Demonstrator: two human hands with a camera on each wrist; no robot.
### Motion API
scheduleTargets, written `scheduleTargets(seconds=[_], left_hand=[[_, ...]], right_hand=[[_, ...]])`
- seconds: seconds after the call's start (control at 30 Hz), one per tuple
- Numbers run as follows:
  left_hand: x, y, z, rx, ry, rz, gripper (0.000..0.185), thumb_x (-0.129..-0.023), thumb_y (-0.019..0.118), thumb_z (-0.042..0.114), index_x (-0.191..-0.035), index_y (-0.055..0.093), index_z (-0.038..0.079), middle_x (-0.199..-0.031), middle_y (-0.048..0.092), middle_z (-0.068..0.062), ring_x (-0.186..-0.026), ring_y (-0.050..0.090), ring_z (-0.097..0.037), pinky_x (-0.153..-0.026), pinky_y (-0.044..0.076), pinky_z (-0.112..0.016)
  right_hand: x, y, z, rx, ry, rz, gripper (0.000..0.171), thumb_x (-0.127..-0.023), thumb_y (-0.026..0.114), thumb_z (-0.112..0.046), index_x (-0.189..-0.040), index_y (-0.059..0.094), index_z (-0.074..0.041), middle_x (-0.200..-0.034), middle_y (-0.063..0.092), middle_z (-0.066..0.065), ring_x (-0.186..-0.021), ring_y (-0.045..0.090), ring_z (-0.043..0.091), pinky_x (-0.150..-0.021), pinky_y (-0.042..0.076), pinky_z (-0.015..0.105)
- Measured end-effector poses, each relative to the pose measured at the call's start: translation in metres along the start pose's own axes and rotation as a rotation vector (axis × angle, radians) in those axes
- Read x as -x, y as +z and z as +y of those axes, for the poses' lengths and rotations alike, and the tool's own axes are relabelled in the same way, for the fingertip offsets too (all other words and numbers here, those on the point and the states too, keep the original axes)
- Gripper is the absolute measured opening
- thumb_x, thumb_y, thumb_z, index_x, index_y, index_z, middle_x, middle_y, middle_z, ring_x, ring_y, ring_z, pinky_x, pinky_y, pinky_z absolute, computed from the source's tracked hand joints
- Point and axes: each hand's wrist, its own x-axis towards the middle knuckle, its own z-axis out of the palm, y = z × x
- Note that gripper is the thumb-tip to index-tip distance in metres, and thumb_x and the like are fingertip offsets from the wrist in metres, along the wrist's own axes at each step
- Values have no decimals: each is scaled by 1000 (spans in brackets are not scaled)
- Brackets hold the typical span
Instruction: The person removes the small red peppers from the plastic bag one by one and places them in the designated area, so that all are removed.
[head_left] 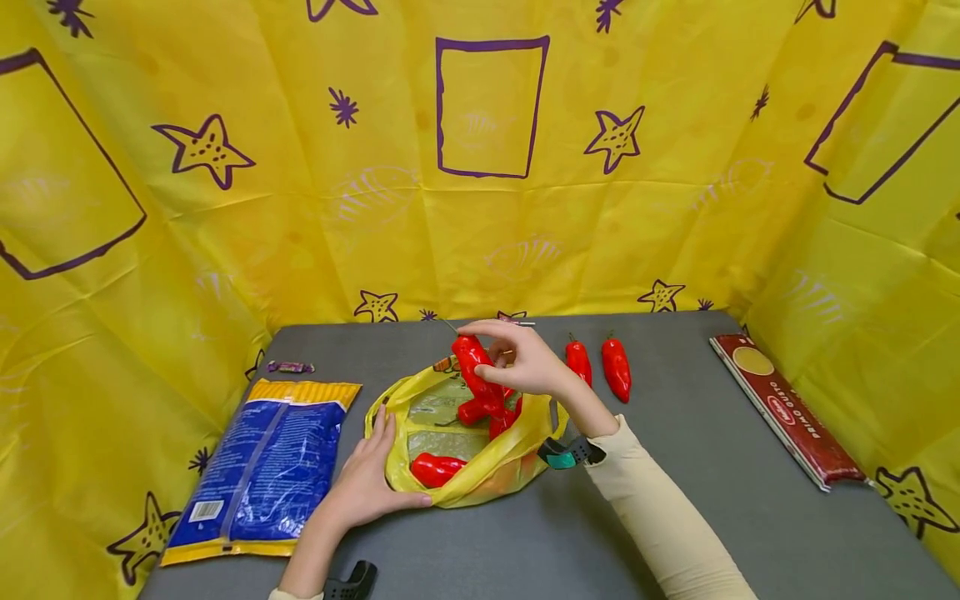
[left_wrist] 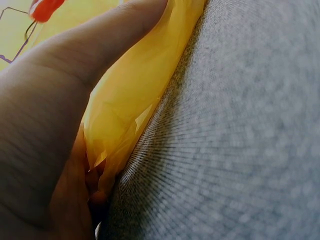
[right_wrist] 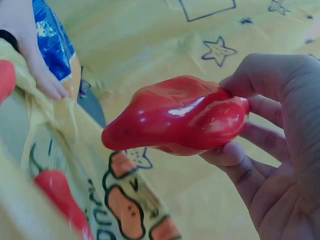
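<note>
My right hand (head_left: 517, 358) holds a red pepper (right_wrist: 175, 117) between thumb and fingers above the open mouth of a yellow plastic bag (head_left: 495, 479). Its green stem points up and away in the head view. Inside the bag lie more red peppers, one (head_left: 437, 470) near the front left and others under the held one, partly hidden by it. The left hand (head_left: 367, 471) rests against the bag's left rim, fingers stretched along the side and thumb along the front edge. In the left wrist view that thumb lies over the yellow plastic; its other fingers are mostly hidden.
Two red peppers (head_left: 617, 369) lie on the grey table (head_left: 675, 467) behind the right forearm. A blue and yellow packet (head_left: 277, 467) and a small purple wrapped candy (head_left: 291, 367) are at left. At far right lies a long dark red packet (head_left: 783, 408). Yellow cloth walls surround the table.
</note>
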Motion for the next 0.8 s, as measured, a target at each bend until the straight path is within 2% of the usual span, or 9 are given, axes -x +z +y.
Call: scheduleTargets(seconds=[0.17, 0.4, 0.67, 0.8], left_hand=[[1, 1, 1, 2, 9, 6, 148, -67, 84, 80, -170, 10, 4, -179, -10, -12, -153, 19, -62, -118, 25, -78], [1, 0, 2, 1, 7, 9, 149, -66, 85, 80, -169, 10, 3, -178, -10, -13, -153, 21, -61, -118, 26, -77], [0, -1, 1, -2, 0, 7, 149, -67, 85, 79, -170, 10, 3, -178, -10, -13, -153, 20, -63, -118, 26, -77], [-1, 1, 2, 3, 8, 9, 149, -66, 86, 79, -170, 10, 3, -178, -9, -14, -153, 20, -62, -118, 26, -77]], right_hand=[[31, -15, 9, -1, 48, 63, 56, -92, 77, -6, -147, 64, -11, -155, 57, 9, -77, 67, 17, -69, 61, 30], [68, -37, 25, 34, 65, 151, 55, -93, 78, -2, -146, 63, -5, -150, 59, 15, -79, 70, 20, -68, 61, 28], [91, -56, 36, 119, 77, 209, 56, -91, 80, -1, -144, 65, -7, -147, 61, 15, -71, 64, 16, -63, 58, 27], [99, -61, 43, 126, 99, 214, 55, -92, 79, -1, -145, 64, -6, -147, 61, 17, -74, 66, 14, -66, 59, 27]])
